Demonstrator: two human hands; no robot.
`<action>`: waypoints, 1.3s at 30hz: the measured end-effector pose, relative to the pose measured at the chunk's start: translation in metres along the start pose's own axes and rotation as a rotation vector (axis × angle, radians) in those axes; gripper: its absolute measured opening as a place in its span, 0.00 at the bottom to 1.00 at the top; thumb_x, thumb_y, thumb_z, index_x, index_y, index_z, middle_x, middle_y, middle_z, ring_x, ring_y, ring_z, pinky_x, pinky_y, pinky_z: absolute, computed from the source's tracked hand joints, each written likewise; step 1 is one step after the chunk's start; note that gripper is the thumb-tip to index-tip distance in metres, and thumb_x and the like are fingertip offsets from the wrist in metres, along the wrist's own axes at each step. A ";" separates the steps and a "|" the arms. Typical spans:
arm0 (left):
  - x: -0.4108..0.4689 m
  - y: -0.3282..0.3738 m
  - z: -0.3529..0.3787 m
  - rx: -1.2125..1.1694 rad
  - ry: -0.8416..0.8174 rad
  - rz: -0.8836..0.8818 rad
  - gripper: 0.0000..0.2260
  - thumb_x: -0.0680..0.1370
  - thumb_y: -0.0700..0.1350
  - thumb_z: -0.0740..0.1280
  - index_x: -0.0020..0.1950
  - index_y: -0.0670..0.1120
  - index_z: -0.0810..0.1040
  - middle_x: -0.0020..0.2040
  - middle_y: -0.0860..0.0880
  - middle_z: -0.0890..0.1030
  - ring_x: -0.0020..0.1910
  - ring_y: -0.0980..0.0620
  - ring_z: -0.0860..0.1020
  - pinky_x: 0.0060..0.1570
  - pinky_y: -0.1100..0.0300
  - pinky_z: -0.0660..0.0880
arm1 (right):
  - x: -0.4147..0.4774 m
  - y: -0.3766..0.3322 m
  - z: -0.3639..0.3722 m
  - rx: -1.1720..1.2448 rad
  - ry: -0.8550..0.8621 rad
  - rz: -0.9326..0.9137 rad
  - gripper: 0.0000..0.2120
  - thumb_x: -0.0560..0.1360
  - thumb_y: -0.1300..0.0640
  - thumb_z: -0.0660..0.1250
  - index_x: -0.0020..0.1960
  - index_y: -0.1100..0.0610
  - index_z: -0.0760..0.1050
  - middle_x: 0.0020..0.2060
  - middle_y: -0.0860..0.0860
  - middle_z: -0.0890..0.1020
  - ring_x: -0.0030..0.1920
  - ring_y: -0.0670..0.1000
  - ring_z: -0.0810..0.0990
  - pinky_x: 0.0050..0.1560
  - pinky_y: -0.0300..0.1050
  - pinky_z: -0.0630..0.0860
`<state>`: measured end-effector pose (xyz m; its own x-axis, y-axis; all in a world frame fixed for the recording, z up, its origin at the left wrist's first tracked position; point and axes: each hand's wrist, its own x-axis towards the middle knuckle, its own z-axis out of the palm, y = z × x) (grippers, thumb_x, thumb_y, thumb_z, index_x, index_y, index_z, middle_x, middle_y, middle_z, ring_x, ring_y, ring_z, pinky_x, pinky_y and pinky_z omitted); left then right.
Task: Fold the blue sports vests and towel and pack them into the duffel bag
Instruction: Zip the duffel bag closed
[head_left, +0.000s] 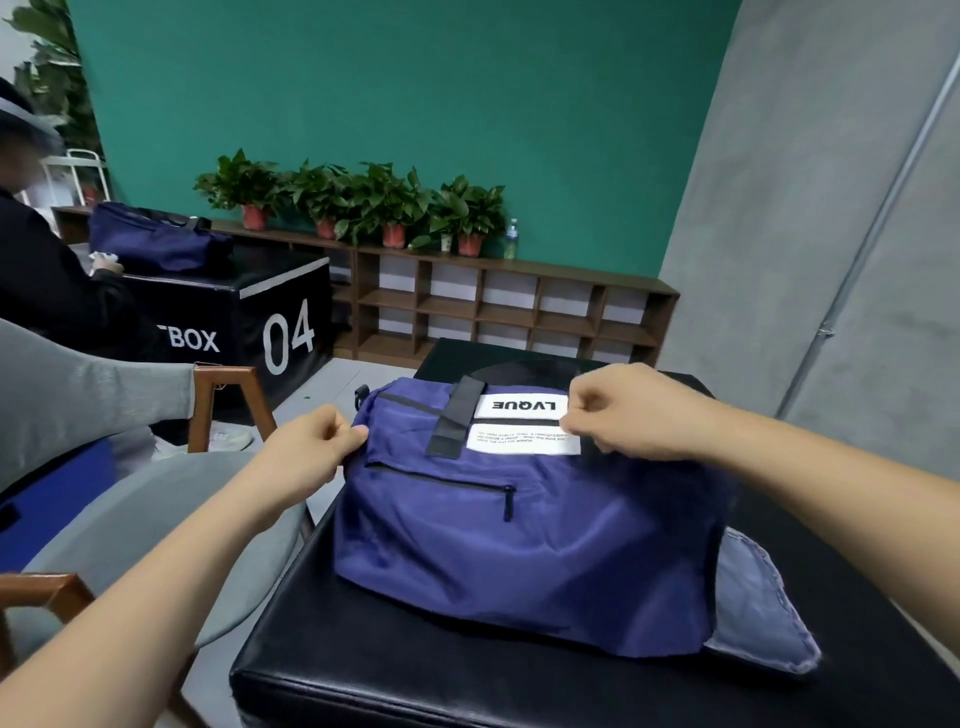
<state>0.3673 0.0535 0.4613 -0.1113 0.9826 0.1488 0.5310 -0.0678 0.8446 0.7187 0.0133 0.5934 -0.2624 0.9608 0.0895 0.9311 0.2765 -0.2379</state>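
Duffel bag (519, 530), navy, is lying at centre on a black padded box (363, 670). Left hand (311, 449) is pinching the bag's fabric at its 9 o'clock end. Right hand (628, 410), fingers curled, is gripping the top edge at 1 o'clock, beside the white label (522, 406). Pale blue cloth (753, 613) is poking out from under the bag at 4 o'clock.

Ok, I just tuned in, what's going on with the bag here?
A person has both hands on the blue duffel bag, which lies on a black padded box. The left hand pinches the bag's left end; the right hand pinches its top beside the white label. A paler blue cloth lies outside the bag at its right corner, partly under it, not yet packed.
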 end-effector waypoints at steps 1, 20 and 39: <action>-0.004 0.004 0.000 0.009 -0.002 0.008 0.17 0.82 0.56 0.69 0.45 0.43 0.75 0.34 0.50 0.81 0.35 0.50 0.77 0.42 0.52 0.73 | 0.006 0.016 -0.003 -0.016 0.094 -0.003 0.11 0.78 0.51 0.69 0.38 0.51 0.77 0.31 0.46 0.82 0.32 0.45 0.79 0.35 0.43 0.74; -0.079 0.056 0.100 0.452 -0.355 0.576 0.25 0.65 0.65 0.76 0.53 0.63 0.65 0.52 0.62 0.71 0.52 0.59 0.73 0.48 0.62 0.74 | 0.051 0.138 0.016 0.142 -0.115 0.143 0.15 0.79 0.41 0.72 0.64 0.42 0.83 0.60 0.41 0.84 0.60 0.46 0.81 0.67 0.47 0.75; -0.007 0.055 0.121 0.342 -0.195 0.585 0.19 0.67 0.39 0.74 0.46 0.58 0.70 0.42 0.55 0.76 0.42 0.54 0.76 0.39 0.54 0.74 | 0.006 0.153 0.016 0.320 -0.108 0.308 0.15 0.80 0.41 0.66 0.47 0.50 0.84 0.48 0.47 0.87 0.49 0.52 0.84 0.48 0.48 0.76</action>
<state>0.4987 0.0640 0.4450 0.4088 0.8164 0.4079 0.6954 -0.5681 0.4402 0.8550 0.0618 0.5420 -0.0259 0.9912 -0.1295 0.8492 -0.0465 -0.5260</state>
